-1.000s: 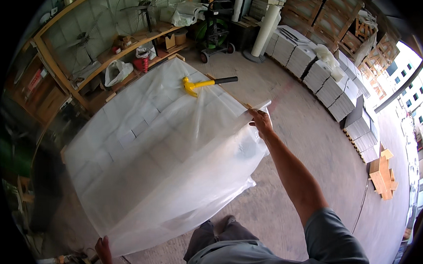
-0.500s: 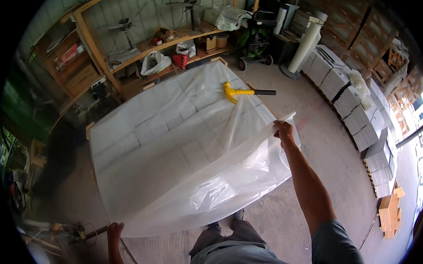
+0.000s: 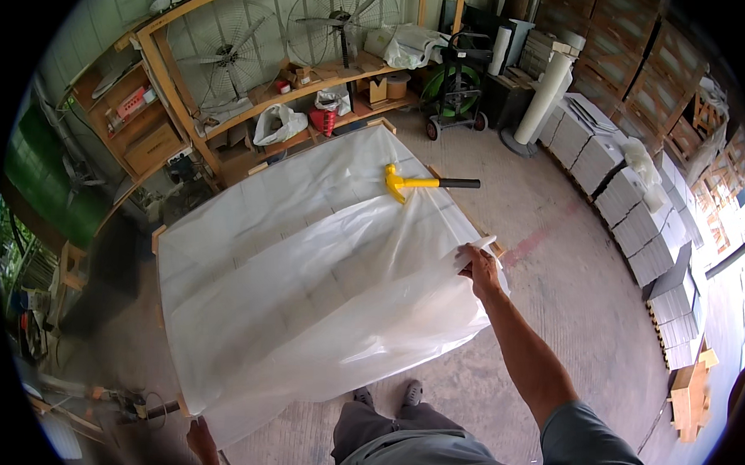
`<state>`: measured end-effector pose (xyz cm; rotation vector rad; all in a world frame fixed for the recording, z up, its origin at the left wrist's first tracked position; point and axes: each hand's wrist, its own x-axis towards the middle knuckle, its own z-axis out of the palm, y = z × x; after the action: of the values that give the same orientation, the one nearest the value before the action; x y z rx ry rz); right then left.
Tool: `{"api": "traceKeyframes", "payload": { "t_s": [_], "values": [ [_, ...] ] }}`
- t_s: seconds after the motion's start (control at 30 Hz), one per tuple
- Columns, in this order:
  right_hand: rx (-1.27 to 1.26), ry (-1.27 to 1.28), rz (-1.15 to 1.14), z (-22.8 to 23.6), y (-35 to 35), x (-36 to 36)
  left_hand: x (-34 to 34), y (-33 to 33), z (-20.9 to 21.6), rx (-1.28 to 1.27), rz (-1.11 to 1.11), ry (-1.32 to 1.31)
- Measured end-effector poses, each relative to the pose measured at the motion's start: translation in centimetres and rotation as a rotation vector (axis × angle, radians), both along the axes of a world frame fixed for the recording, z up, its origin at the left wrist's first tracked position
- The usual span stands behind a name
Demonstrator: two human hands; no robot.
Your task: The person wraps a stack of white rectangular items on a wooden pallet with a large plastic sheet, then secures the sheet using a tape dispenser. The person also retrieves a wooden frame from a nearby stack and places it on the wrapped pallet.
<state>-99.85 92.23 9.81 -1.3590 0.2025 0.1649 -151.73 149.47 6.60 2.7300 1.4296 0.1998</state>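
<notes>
A translucent white plastic sheet (image 3: 304,271) lies over a wide, low stack, with the lines of flat blocks faintly showing through. My right hand (image 3: 480,270) pinches the sheet's edge near the right corner. At the lower left, my left hand (image 3: 201,441) is by the sheet's near left corner; its fingers seem closed on that edge, though they show only in part. On top of the sheet, toward the far right, rests a yellow claw hammer (image 3: 412,183) with a black grip. Bits of wooden frame (image 3: 160,238) stick out at the stack's corners.
Along the back wall, a wooden shelf (image 3: 270,99) holds fans, bags and small boxes. A black hand truck (image 3: 458,91) and a white roll (image 3: 548,99) stand at the far right. Stacks of grey-white slabs (image 3: 636,190) on pallets line the right side. Concrete floor (image 3: 585,325) surrounds the stack.
My right hand has come lower and toward me with the sheet's edge, and the raised plastic has settled flatter over the stack. My left hand has moved slightly down. The hammer stays on top.
</notes>
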Motion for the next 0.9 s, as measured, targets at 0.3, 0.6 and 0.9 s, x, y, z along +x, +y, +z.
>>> {"api": "traceKeyframes", "payload": {
  "t_s": [0.3,0.6,0.9],
  "values": [
    [-0.211,0.505,-0.37,-17.7,-16.0,-20.7,-9.3,-8.2,-7.0,0.146,-0.249,0.138],
    [-0.342,0.547,-0.713,-19.6,-21.6,-33.1,-7.2,-2.4,-11.9,-0.543,-0.468,-0.507],
    [-0.344,0.582,-0.824,-18.3,-22.2,-38.3,-5.5,-1.0,-10.9,0.192,-0.667,0.17]
  ]
}}
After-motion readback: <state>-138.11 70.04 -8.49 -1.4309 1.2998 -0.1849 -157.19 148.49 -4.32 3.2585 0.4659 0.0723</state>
